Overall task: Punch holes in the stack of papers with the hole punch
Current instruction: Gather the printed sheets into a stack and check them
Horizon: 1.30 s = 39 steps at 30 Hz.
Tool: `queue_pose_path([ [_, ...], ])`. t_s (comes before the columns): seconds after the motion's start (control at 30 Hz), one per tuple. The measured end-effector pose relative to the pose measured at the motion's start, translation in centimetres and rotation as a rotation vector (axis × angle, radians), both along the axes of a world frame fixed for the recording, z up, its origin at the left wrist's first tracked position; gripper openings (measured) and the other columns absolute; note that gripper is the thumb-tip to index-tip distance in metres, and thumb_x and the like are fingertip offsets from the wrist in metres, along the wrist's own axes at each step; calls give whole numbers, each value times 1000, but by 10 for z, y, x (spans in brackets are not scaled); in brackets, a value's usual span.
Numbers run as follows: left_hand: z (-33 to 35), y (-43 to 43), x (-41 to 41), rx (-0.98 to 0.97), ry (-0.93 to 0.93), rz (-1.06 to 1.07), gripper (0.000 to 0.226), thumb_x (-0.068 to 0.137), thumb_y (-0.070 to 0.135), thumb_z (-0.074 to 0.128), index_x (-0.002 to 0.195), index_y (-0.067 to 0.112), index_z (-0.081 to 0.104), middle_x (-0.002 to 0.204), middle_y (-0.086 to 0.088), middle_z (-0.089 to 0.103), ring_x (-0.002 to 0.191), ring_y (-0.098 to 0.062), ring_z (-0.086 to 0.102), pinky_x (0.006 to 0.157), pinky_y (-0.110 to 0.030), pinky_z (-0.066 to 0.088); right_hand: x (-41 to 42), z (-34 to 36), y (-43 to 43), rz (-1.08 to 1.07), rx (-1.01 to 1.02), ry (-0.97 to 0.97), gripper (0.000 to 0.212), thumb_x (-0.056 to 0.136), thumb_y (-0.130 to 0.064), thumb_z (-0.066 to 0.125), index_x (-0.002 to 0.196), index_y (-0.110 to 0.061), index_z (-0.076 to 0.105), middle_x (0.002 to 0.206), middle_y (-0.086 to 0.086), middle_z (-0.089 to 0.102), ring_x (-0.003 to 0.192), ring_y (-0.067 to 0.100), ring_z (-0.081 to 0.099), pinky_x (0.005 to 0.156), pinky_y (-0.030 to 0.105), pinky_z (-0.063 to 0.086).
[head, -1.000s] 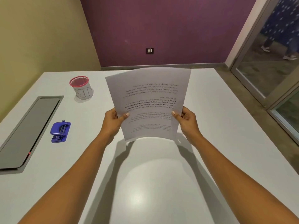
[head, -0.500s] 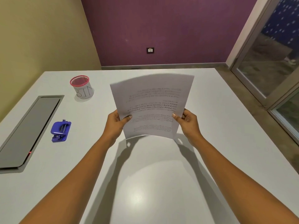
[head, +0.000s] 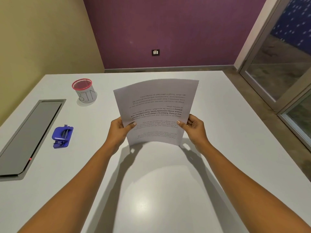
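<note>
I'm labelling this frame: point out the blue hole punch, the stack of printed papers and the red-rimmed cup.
blue plastic hole punch [head: 62,136], head view, its top lever.
stack of printed white papers [head: 156,105], head view, middle of the facing sheet.
red-rimmed cup [head: 87,97], head view, its lettered side wall.

Table: we see a white table [head: 235,132].
Cup: a pink-rimmed cup [head: 85,91] stands far left on it.
Lid: a grey lid [head: 30,135] sits in the table's left side.
Wall: our far wall [head: 168,31] is purple, with a socket [head: 155,52].

Both forearms outstretched, left hand [head: 117,132] and right hand [head: 196,130] level (thumbs in front), fingers [head: 191,121] curled.
</note>
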<state>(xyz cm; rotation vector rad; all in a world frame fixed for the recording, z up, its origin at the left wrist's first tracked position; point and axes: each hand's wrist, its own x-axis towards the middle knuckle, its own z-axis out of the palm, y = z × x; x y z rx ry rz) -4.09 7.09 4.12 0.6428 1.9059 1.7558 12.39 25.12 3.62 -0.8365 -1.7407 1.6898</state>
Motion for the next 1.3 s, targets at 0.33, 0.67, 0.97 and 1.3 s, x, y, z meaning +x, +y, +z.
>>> queue_pose_path([
  [0.33, -3, 3, 1, 3, -6, 5, 20, 87, 4, 58, 101, 17, 63, 81, 23, 69, 72, 14, 64, 66, -4, 48, -1, -5, 3, -8, -3, 33, 26, 86, -1, 59, 112, -2, 61, 98, -1, 66, 79, -7, 65, 73, 7, 50],
  [0.67, -3, 3, 4, -14, -82, 98, 12, 92, 18, 53, 97, 18, 64, 88, 8, 68, 70, 0, 68, 68, -17, 54, 7, -32, 0, -252, 106, -346, 22, 79, -13, 70, 83, -12, 48, 86, 8, 57, 76, 20, 54, 63, 13, 42],
  [0.97, -5, 4, 17, 114, -280, 270, 26, 79, 32, 65, 72, 12, 49, 69, 0, 47, 69, -16, 38, 63, -32, 33, 1, -41, -30, 187, -521, -357, 23, 90, -31, 57, 102, -12, 58, 84, 5, 62, 68, 17, 54, 67, 27, 51],
  [1.3, -14, 0, 13, 164, -351, 314, 23, 84, -3, 60, 77, 19, 57, 60, 16, 65, 59, -2, 62, 63, -19, 54, -7, -31, -20, -78, -448, 14, 34, 91, 1, 50, 124, -3, 51, 118, 9, 60, 103, 23, 59, 85, 27, 51],
])
